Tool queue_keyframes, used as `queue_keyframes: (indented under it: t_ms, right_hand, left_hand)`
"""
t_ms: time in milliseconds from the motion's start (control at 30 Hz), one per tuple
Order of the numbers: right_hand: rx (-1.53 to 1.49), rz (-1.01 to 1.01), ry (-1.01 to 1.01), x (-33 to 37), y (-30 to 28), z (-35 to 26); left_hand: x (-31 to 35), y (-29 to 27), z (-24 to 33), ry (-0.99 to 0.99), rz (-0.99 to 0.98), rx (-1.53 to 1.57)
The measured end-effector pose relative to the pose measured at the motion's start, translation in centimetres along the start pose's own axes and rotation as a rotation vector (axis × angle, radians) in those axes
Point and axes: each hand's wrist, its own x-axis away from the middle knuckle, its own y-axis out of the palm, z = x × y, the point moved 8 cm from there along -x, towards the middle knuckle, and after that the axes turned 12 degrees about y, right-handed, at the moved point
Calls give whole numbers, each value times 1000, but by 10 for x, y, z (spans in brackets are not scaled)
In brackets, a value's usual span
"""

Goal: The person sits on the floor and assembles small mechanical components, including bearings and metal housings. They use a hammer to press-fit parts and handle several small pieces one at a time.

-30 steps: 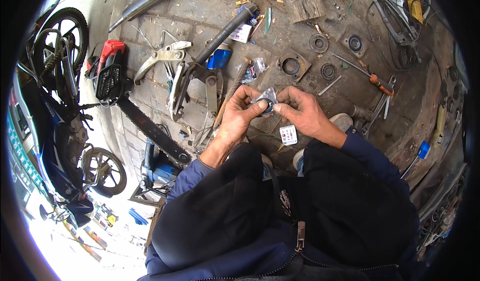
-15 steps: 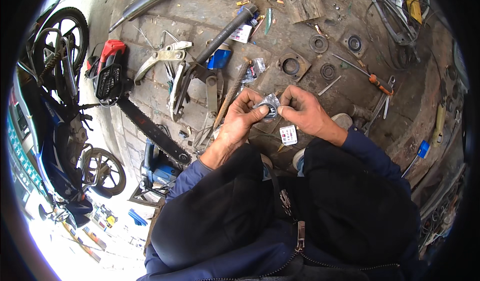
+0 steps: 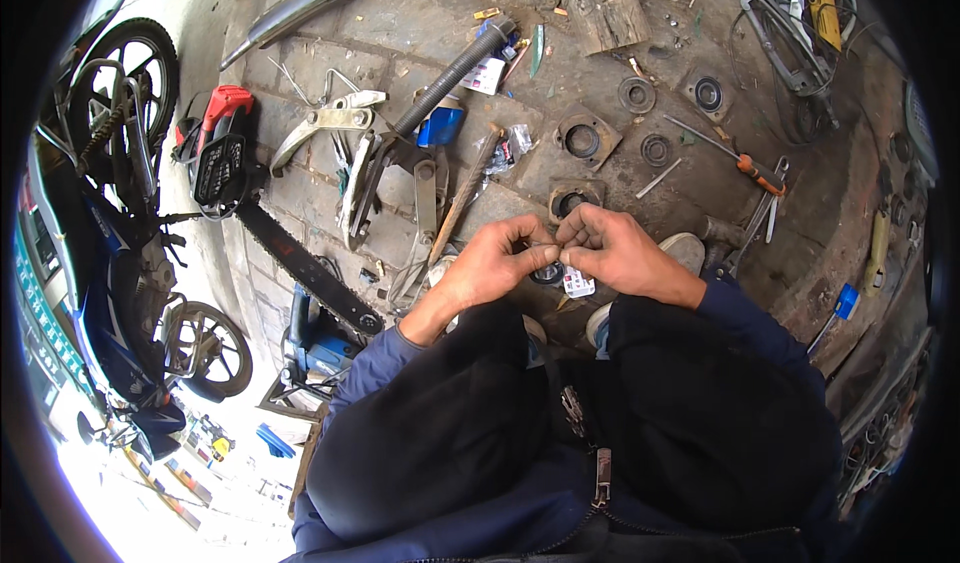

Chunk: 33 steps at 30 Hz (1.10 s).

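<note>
My left hand point(image 3: 507, 261) and my right hand point(image 3: 617, 255) meet in front of my knees, thumbs and fingertips pinched together on a small clear plastic bag. A dark bearing point(image 3: 547, 274), a round ring, shows just below the fingertips, partly hidden by them. Beside it, below my right fingers, is a small white printed card point(image 3: 577, 281). Just beyond my fingertips, a square flange housing point(image 3: 566, 191) with a round bore lies on the ground, partly covered by my hands.
More flange housings point(image 3: 603, 143) and a bearing ring point(image 3: 655, 150) lie farther off. To the right is an orange-handled screwdriver point(image 3: 752, 170). On the left are a gear puller point(image 3: 338, 120), a wooden stick point(image 3: 468, 193), a chainsaw point(image 3: 300, 263) and a motorcycle point(image 3: 110, 293).
Both hands have come lower and closer together. The bearing, earlier held up between my fingers in the clear bag, now sits below the pinched fingertips. The near flange housing has come into view.
</note>
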Motion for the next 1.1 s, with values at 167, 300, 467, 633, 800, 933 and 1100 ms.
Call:
queue_keyframes:
  t_ms: [167,300,467,633,800,933,1100]
  right_hand:
    - [112,-19,22,-1,2,6]
    - [19,-63,43,1,2,5]
    - [-340,-153,108,1,12,9]
    - [-622,-153,235,1,17,28]
    - [-392,-231,259,13,25,36]
    - [55,-303,240,17,35,45]
    - [642,-133,-58,16,21,40]
  left_hand:
    - [2,3,5,75,68,-196]
    - [4,4,18,201,138,-259]
    - [10,5,46,483,284,-397]
    - [15,9,57,611,333,-586]
    - [17,-35,29,423,678,-30]
    - [2,-31,2,299,583,335]
    - [-6,-16,-13,236,433,579]
